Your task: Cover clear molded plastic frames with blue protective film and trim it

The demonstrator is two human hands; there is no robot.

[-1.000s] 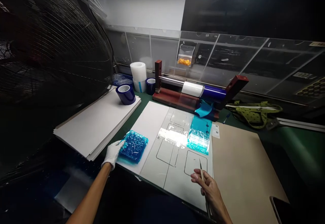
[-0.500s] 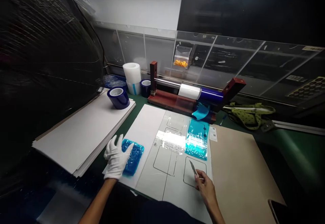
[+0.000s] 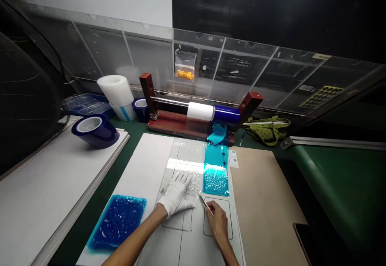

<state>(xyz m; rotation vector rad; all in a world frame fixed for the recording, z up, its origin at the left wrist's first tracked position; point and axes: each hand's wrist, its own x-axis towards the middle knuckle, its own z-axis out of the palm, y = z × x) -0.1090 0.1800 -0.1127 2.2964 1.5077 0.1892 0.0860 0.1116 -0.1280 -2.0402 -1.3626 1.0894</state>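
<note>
The gloved left hand (image 3: 176,191) lay flat and open on the clear film (image 3: 193,181), pinning it to the white board (image 3: 144,169), while the bare right hand (image 3: 217,222) gripped a thin blade (image 3: 204,202) at the film's edge.

Head view, down, seemingly near.

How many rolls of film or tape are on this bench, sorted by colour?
Dark blue rolls: 3, one lying on the grey boards, one standing behind it, one on the red holder's rod.
White rolls: 2, a tall one standing, one on the rod.
Total: 5 rolls.
</note>
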